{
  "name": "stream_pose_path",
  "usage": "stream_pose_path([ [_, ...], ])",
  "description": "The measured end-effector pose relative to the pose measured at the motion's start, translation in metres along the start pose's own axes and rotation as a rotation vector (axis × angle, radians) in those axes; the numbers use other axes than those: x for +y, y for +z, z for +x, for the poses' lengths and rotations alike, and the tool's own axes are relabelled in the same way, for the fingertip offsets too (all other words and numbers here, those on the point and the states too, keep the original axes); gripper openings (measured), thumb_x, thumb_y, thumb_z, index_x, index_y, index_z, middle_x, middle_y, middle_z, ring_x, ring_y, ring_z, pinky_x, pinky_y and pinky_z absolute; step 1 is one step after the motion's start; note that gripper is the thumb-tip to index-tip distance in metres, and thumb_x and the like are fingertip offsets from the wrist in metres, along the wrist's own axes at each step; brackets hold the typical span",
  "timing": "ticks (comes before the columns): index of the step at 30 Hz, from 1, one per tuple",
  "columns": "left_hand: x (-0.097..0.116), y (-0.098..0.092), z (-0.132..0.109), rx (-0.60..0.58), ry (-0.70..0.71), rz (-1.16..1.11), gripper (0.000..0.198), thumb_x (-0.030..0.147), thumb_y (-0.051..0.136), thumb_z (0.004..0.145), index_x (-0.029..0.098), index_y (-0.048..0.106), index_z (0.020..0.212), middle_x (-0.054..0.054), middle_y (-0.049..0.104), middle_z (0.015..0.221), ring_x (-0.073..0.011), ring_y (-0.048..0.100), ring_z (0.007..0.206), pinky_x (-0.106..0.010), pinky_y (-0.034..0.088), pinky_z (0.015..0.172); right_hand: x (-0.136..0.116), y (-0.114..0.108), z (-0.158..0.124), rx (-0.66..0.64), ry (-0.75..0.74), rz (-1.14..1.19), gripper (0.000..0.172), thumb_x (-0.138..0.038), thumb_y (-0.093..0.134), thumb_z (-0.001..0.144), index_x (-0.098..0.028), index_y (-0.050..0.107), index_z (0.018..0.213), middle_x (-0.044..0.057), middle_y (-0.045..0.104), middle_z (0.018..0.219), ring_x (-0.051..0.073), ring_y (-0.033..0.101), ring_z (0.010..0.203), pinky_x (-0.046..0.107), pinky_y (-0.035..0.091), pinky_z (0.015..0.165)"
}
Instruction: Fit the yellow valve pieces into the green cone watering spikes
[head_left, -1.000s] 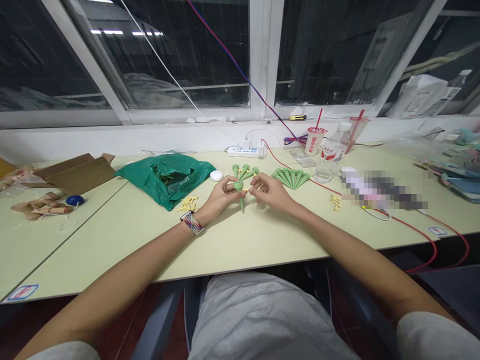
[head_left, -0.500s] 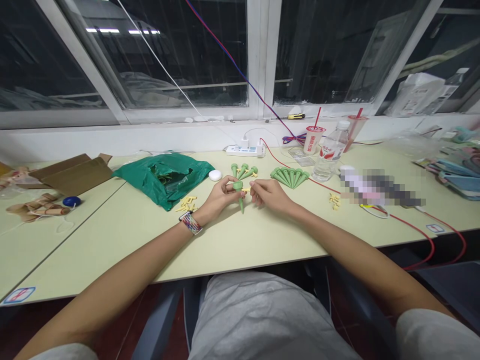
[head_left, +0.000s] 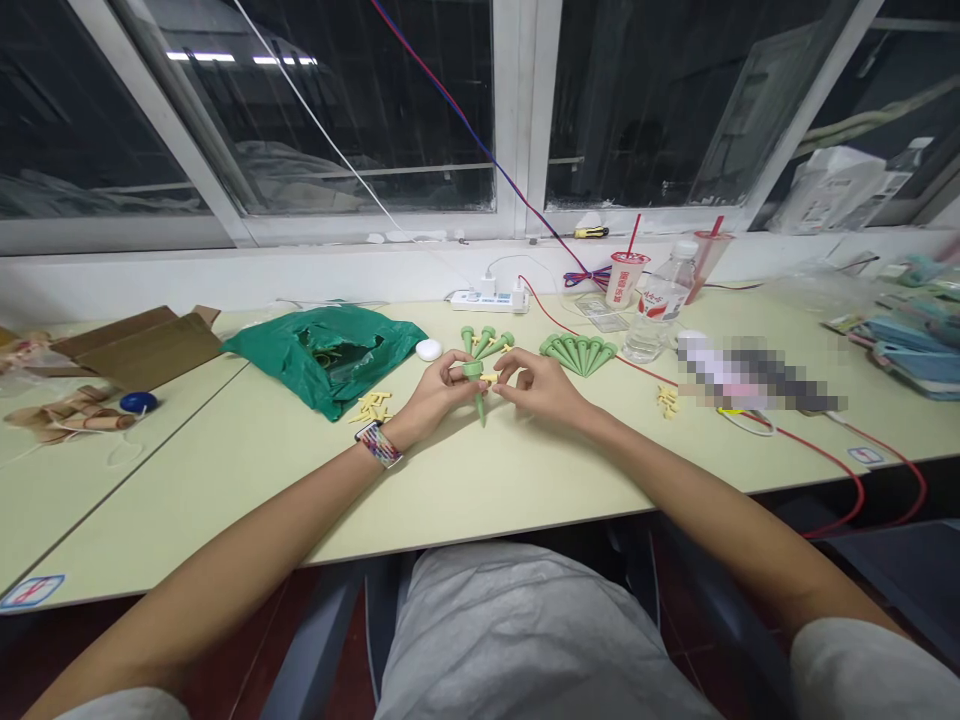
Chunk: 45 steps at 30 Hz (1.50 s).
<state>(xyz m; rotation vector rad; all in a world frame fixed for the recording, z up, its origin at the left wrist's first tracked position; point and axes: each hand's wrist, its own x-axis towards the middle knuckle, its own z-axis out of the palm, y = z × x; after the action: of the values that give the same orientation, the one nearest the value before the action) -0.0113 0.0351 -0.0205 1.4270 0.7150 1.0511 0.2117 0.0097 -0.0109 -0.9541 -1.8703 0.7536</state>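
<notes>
Left hand is grasping a green plastic spike upright, right hand is pinching a small yellow plastic peg against it; farther off, a fan of green spikes is lying gathered, while loose yellow pegs are remaining on the pale surface.

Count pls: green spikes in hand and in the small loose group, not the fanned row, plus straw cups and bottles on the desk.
Spike in hand: 1
Loose spikes: 3
Cups with red straws: 2
Water bottle: 1
Total: 7
</notes>
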Motion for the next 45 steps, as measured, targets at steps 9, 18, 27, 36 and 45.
stream_pose_path([
  [9,0.001,0.000,0.000,-0.002,-0.008,0.002,0.048,0.032,0.093,0.077,0.022,0.059,0.109,0.000,0.074,0.090,-0.0165,0.075,0.082,-0.028,0.061,0.078,0.001,0.001,-0.002,0.017,-0.094,-0.176,0.030,-0.048,0.063,0.101,-0.020,0.071,0.094,0.003,0.075,0.087,0.014,0.060,0.065,0.027,0.042,0.066],
  [18,0.001,0.003,-0.002,-0.032,-0.013,0.008,0.047,0.032,0.092,0.078,0.022,0.059,0.110,-0.001,0.075,0.091,-0.0180,0.076,0.086,-0.030,0.060,0.081,-0.002,0.001,-0.004,0.000,-0.117,-0.344,0.038,-0.044,0.048,0.108,-0.020,0.066,0.084,0.003,0.071,0.083,0.016,0.059,0.070,0.028,0.038,0.070],
  [27,0.002,0.001,-0.003,-0.053,-0.024,-0.007,0.044,0.032,0.090,0.080,0.022,0.058,0.110,-0.001,0.075,0.091,-0.0177,0.075,0.088,-0.029,0.059,0.083,-0.006,0.001,-0.008,-0.043,-0.137,-0.459,0.028,-0.038,0.047,0.110,-0.021,0.065,0.097,0.003,0.072,0.089,0.017,0.059,0.075,0.028,0.034,0.069],
  [36,0.008,0.006,-0.005,-0.056,-0.033,0.066,0.048,0.034,0.092,0.077,0.021,0.057,0.107,0.000,0.073,0.085,-0.0172,0.074,0.082,-0.027,0.056,0.076,-0.007,0.004,-0.009,-0.050,-0.139,-0.464,0.023,-0.035,0.048,0.109,-0.022,0.063,0.098,0.002,0.072,0.091,0.017,0.059,0.076,0.028,0.033,0.069],
  [45,0.011,0.010,-0.005,-0.019,-0.008,0.148,0.054,0.034,0.094,0.071,0.021,0.057,0.108,0.000,0.074,0.087,-0.0172,0.073,0.081,-0.028,0.055,0.075,-0.002,0.008,-0.007,-0.122,0.124,-0.034,0.031,-0.044,0.048,0.107,-0.022,0.058,0.087,-0.002,0.067,0.074,0.014,0.059,0.056,0.026,0.042,0.059],
])
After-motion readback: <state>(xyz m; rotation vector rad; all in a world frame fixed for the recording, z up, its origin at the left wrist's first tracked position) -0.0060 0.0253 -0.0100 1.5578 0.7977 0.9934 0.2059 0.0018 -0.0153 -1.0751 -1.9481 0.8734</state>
